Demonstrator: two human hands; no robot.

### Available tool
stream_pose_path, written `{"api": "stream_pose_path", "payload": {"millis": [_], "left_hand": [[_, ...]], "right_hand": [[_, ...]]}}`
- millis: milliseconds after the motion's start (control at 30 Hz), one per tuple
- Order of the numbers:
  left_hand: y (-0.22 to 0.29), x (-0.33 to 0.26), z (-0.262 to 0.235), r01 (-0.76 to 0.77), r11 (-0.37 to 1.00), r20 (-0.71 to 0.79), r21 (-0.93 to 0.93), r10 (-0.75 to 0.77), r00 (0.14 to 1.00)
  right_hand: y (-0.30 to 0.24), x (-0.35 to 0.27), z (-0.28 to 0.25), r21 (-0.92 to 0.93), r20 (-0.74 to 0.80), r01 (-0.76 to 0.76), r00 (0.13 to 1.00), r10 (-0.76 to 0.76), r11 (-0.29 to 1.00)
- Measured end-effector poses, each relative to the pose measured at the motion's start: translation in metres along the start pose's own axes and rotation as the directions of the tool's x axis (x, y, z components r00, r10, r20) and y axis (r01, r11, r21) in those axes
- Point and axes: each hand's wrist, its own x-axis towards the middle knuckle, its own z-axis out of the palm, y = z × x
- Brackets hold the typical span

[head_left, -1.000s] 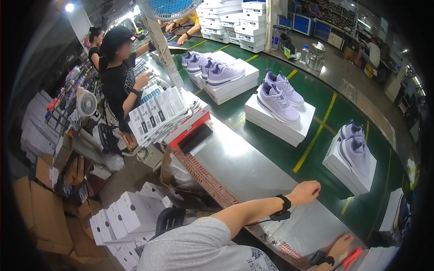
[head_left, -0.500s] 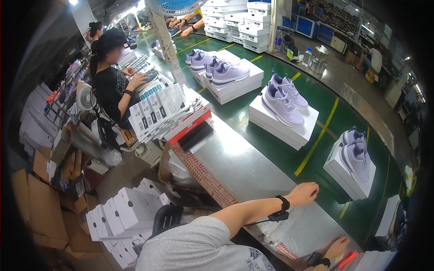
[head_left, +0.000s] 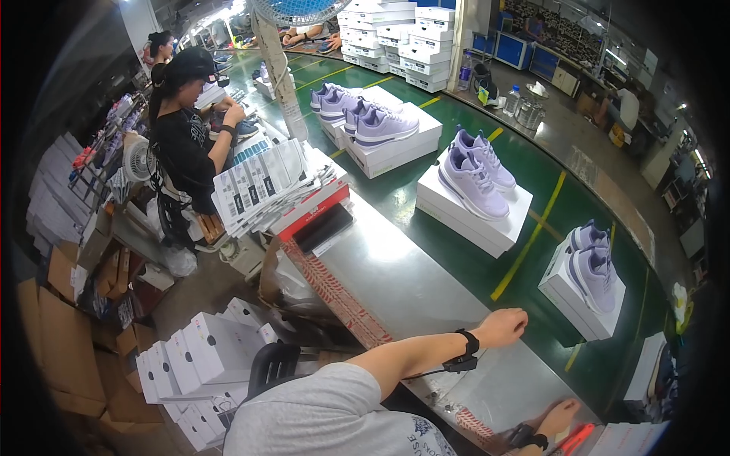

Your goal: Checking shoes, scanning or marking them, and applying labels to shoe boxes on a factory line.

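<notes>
Left hand: from my remote seat I see the bare left hand (head_left: 503, 327), a black wristband (head_left: 469, 342) behind it, at the belt-side edge of a long silver sheet-metal bench (head_left: 395, 277); its fingers curl inward, and I cannot tell whether they close fully

Right hand: I find the bare right hand (head_left: 559, 416) at the near end of the same bench, fingers bent; I cannot tell whether they grasp anything

Beside the right hand: a slim orange-red object (head_left: 578, 438), too partly seen for me to name

Nearest shoes: a pair of lavender lace-up sneakers with white soles (head_left: 597, 280) sits on a white rectangular cardboard box (head_left: 566, 305) on the flat green belt (head_left: 532, 258), apart from both hands

Next shoes: further left along the belt I see a second lavender pair (head_left: 480, 190) on its own white box (head_left: 462, 218)

Bench far end: white printed sheets (head_left: 258, 186) pile on a flat red box (head_left: 315, 214)

Co-worker: beyond that pile, a person in a black shirt (head_left: 182, 144), forearms raised
</notes>
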Motion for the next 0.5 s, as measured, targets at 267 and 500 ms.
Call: {"api": "stream_pose_path", "payload": {"millis": [267, 500], "left_hand": [[-0.002, 0.001, -0.003, 0.024, 1.0, 0.011, -0.009, -0.024, 1.0], [-0.002, -0.001, -0.007, -0.003, 1.0, -0.017, -0.001, 0.003, 1.0]], "right_hand": [[0.001, -0.001, 0.002, 0.019, -0.008, 0.006, 1.0, -0.006, 1.0], [-0.016, -0.004, -0.007, -0.003, 0.001, 0.002, 1.0, -0.002, 1.0]]}}
